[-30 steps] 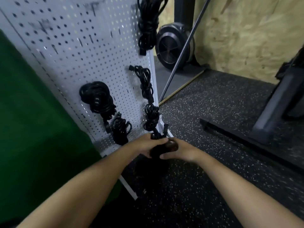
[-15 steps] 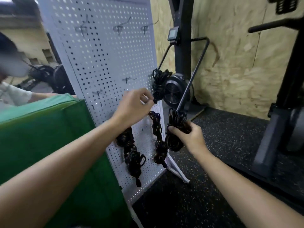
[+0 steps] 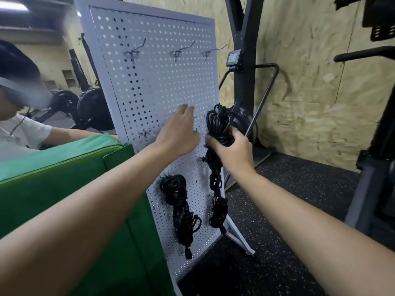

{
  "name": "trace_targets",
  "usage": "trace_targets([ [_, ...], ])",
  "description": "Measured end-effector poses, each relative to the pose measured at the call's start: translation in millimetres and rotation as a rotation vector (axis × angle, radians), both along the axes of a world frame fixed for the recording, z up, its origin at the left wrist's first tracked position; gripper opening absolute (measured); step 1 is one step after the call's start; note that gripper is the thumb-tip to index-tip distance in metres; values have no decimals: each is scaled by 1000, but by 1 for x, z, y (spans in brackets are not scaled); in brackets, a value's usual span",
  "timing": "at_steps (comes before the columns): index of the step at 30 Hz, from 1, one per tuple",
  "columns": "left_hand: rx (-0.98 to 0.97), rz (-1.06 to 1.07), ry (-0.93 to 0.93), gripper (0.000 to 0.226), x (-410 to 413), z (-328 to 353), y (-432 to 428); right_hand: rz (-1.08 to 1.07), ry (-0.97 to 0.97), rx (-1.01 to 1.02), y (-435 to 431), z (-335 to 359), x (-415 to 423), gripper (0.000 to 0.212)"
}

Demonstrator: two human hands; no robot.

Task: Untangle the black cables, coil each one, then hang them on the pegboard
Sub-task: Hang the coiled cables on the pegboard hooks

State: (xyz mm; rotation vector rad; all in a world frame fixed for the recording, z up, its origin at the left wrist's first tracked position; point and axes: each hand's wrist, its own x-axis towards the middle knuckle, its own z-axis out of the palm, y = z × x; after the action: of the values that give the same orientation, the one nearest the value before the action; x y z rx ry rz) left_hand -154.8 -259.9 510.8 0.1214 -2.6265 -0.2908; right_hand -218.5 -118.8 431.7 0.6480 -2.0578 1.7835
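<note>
Black and tightly wound, the coiled cable (image 3: 219,124) is sitting in the right hand (image 3: 233,152). The fingers are wrapping round its waist, so the upper loops are standing clear above the fist, free to drop over a hook. It is hovering at the right edge of the white pegboard (image 3: 162,82), near the middle of the view. The left hand (image 3: 179,133) is reaching toward the board with fingers stretched and nothing in it. It is probably steadying the panel or feeling for the small hook (image 3: 195,117) peeking out at one o'clock from its knuckles, though I cannot tell whether it is touching metal.

Two bundles are already hanging. The lower bundle (image 3: 177,195) is dangling at six o'clock from the left hand. The edge chain (image 3: 217,189) is trailing down the board's right side at six o'clock from the held coil — its top is passing behind the right hand, so their contact is unclear.

Bare hooks are waiting: a top-row hook (image 3: 134,51) with two neighbours at twelve o'clock, and a mid hook (image 3: 145,132) at nine o'clock from the left hand. The left hand is partly covering the nearest hook, and the edge chain is crowding that side. A black exercise machine (image 3: 241,60) is standing close behind at one o'clock. A green mat (image 3: 64,178) is filling eight o'clock, with another person (image 3: 21,129) beyond it at nine — neither is blocking the reach.
</note>
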Motion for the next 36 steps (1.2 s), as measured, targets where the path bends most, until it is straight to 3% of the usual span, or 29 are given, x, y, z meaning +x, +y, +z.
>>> trace_targets([
  [4,-11,-1,-96,74,-12,-5,-3,-37,3,2,-15,14,-13,42],
  [9,33,20,-149,82,-26,-22,-27,-9,6,53,-28,21,-27,31],
  [15,114,-11,-55,88,-32,-30,-29,16,22,66,-42,18,-35,31],
  [20,194,-14,10,79,-39,-30,-34,41,25,89,-50,14,-37,38],
  [33,248,-12,30,86,-32,-31,-36,-114,199,-129,-67,11,-34,32],
  [36,306,-1,59,87,-33,-30,-35,-94,180,-51,-67,13,-38,34],
])
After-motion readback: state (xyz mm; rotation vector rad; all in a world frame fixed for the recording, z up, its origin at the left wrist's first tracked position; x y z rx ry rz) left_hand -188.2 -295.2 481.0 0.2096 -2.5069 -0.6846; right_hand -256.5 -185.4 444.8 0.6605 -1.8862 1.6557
